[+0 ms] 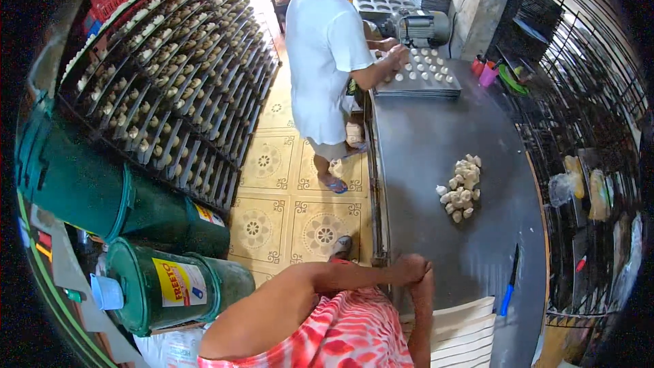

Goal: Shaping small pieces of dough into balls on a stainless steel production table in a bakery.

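Observation:
My left hand (409, 268) is closed, held above the near left edge of the dark table (429, 129). It meets my right hand (424, 279), whose fingers are mostly hidden. Whatever may be between them does not show. Just below my hands lies a pale sheet of dough cut into long strips (463, 334). To its right rests a knife (507, 293) with a blue handle and dark blade. Farther up the table sits a loose heap of small dough pieces (461, 187).
A co-worker in a white shirt (317, 61) stands at the table's far left, hands over a tray of dough pieces (422, 82). A rack of filled trays (177, 82) leans along the left. Green bins (143, 286) stand near left; a wire rack (586, 129) lines the right.

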Tool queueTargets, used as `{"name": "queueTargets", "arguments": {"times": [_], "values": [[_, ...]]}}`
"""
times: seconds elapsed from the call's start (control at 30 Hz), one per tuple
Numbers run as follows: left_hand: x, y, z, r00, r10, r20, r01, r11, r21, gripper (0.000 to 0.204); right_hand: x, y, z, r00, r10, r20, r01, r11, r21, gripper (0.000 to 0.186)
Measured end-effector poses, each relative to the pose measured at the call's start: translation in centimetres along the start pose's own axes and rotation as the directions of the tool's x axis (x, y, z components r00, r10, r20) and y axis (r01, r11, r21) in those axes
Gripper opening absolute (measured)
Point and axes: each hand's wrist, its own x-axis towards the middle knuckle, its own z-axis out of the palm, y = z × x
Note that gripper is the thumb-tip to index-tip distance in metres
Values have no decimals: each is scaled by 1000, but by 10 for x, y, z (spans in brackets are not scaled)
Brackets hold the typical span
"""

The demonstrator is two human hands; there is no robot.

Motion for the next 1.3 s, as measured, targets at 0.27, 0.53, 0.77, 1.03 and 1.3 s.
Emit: {"name": "queueTargets", "arguments": {"times": [0.27,0.53,0.77,1.03,1.3], "values": [[23,34,-66,996,85,-32,-79,984,161,45,3,-26,-19,994,10,111,51,846,-530,32],[89,10,-99,769,296,-567,-387,921,-45,66,31,19,-24,916,-216,-340,98,938,-332,29],[22,-57,28,864,12,503,114,969,-220,41,-4,58,8,968,-231,99,251,880,-403,61],[1,12,-18,970,244,9,-243,969,-41,39,1,14,-2,986,164,8,-162,961,223,59],[33,30,-99,992,112,56,-110,993,-30,30,22,18,1,997,47,-64,-68,920,-387,22]]}}
